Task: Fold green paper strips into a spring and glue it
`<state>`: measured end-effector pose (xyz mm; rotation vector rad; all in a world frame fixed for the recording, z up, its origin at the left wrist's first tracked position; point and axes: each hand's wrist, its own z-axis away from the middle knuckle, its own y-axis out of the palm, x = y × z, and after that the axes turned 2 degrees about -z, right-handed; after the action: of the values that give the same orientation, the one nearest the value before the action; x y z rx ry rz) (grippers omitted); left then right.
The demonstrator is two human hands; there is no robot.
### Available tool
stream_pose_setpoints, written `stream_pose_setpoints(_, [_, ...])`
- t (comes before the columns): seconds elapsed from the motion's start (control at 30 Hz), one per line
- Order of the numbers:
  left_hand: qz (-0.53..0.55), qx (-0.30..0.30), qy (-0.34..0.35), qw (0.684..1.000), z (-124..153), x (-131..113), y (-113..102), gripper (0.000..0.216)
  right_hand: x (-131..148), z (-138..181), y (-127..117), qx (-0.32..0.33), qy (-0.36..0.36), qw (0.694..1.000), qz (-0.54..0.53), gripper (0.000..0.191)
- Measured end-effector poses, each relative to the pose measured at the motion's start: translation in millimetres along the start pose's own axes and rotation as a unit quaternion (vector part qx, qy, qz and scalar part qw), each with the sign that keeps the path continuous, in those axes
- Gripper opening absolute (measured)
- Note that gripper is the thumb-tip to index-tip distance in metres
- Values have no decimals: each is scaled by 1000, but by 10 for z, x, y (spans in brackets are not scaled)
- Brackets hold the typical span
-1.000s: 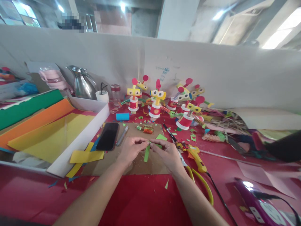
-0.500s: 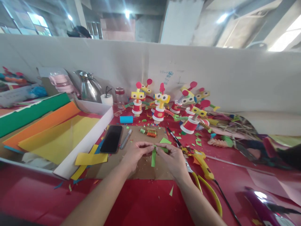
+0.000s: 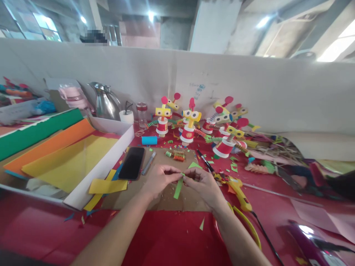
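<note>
My left hand and my right hand meet over a sheet of brown cardboard. Both pinch the top of a green paper strip, whose loose end hangs down between them. The fingers hide the pinched part. Just beyond my hands lie small folded paper springs in orange and green. A piece of green paper sits behind my right hand. Left of my left hand rest a grey pen and a black phone.
Several paper-cup robot figures stand at the back. A white box of coloured paper is at left, near a steel jug. At right lie a yellow glue gun, yellow-handled scissors and another person's hand.
The green strip's hanging end has swung a little to the left. My fingers have shifted slightly but keep their pinch on it.
</note>
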<state>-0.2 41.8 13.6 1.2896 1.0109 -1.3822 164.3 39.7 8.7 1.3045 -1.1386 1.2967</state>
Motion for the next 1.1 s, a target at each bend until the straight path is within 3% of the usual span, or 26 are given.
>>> stream_pose_setpoints(0.2, [-37,33,21,999,-25,-6,-26,21,44,21,5,-18,66,996,-57,24])
stream_pose_setpoints(0.47, [16,81,68,994,-10,-17,-16,29,108,52,76,-74,69,984,-146,21])
stream_pose_setpoints(0.6, [-3,56,94,994,-22,15,-13,22,100,51,86,-77,70,979,-173,19])
stream_pose_setpoints(0.8, [-89,19,195,977,-48,64,-35,10,103,48,78,-77,64,975,-200,19])
stream_pose_setpoints(1.1, [-110,-45,207,971,-31,76,80,7,30,55,131,-76,47,975,-202,14])
